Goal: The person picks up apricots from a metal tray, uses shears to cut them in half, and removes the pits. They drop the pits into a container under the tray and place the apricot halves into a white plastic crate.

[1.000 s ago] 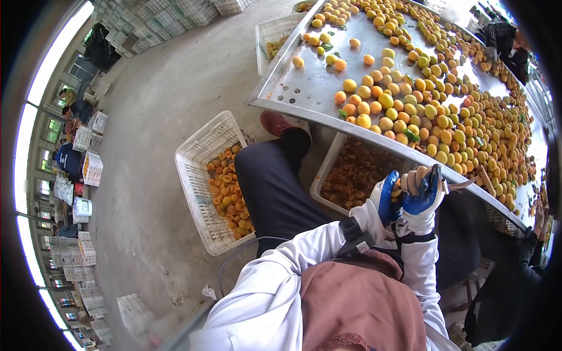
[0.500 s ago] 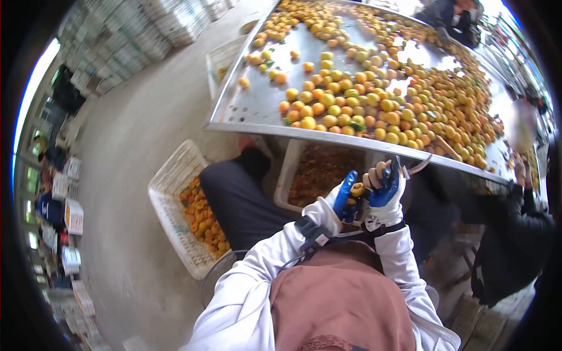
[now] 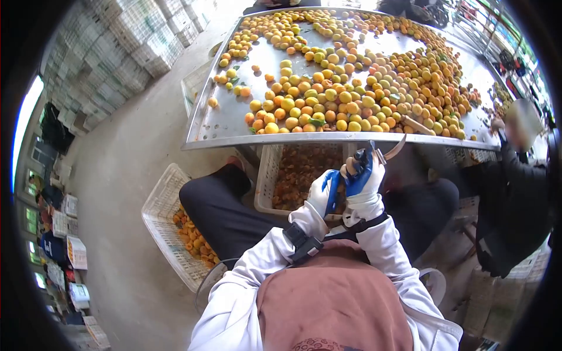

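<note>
- Right hand (image 3: 364, 173): gloved, fingers curled tight about the handle of a knife (image 3: 381, 157); curved blade up and to the right, near the table rim in this view. Contact with the rim: cannot tell.
- Left hand (image 3: 325, 192): gloved, just beside the right hand. Fingers partly hidden; cannot tell whether they pinch anything.
- Whole fruit (image 3: 331, 95) lies spread on the metal table (image 3: 281, 139), ahead of both hands.
- Crate of darker pieces (image 3: 268, 178) stands on the floor below the table edge, partly behind the hands; second crate (image 3: 161, 202) with orange pieces beside the left leg.
- Judgement: a firm handle grip seems best, left fingers well off the blade's inner curve.
- Judgement: hooked tip wants clearance from the rim and from the co-worker (image 3: 509, 193) at right.
</note>
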### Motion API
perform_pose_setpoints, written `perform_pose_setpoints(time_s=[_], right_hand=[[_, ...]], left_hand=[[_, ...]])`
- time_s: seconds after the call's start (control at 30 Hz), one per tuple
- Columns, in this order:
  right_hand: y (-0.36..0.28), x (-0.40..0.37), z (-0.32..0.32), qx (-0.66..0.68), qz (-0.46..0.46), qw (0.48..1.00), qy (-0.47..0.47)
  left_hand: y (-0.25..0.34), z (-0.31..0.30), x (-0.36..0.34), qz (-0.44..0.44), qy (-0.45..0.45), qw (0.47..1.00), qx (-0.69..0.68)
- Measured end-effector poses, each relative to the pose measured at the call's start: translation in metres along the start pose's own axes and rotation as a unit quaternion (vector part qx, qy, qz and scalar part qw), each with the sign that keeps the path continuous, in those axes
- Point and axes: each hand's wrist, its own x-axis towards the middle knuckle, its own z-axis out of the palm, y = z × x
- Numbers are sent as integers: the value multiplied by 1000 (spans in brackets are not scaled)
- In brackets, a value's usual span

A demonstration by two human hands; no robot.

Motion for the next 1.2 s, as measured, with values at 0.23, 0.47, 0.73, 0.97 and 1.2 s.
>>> perform_pose_setpoints(time_s=[0.23, 0.47, 0.73, 0.97, 1.2], right_hand=[[13, -19, 11, -104, -73, 990, 54], [-9, -17, -1, -100, -76, 991, -48], [-19, -13, -21, 24, 8, 993, -117], [-28, -23, 7, 60, -21, 994, -91], [-46, -24, -15, -205, 61, 976, -26]], left_hand=[[-3, 5, -2, 98, 62, 983, 143], [17, 15, -6, 151, -57, 976, 146], [79, 16, -34, -106, -201, 973, 29], [37, -6, -15, -253, -153, 917, -267], [59, 0, -7, -61, -60, 989, -119]])
